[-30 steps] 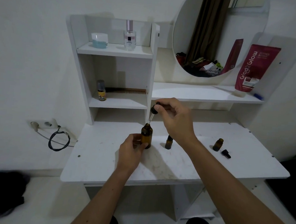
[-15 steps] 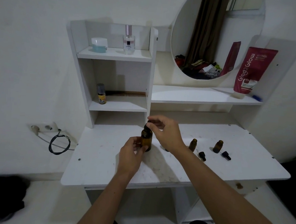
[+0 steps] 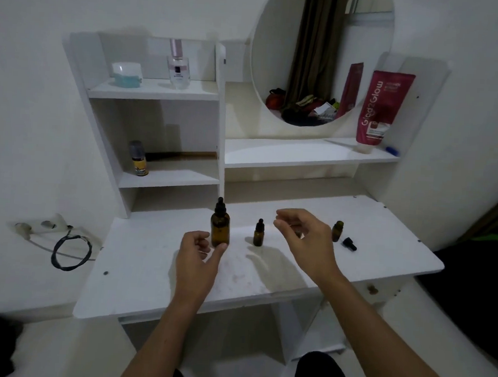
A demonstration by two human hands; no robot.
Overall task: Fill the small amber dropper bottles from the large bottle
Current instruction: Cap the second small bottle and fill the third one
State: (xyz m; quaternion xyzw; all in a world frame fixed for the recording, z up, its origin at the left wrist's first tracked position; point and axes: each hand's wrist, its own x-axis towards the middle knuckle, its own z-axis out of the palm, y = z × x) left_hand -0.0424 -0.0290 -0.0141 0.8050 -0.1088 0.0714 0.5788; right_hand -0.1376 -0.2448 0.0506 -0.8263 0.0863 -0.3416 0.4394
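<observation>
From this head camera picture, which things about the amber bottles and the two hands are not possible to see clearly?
- Liquid level in the large amber glass bottle: dark glass and dim light hide it.
- Another small bottle behind the right hand: the hand covers that spot.
- Whether the small capped amber bottle is filled: too small, too dark.
- Whether the left hand touches the large bottle: unclear from this angle.
- Small print on the red plastic tube: blurred.
</observation>
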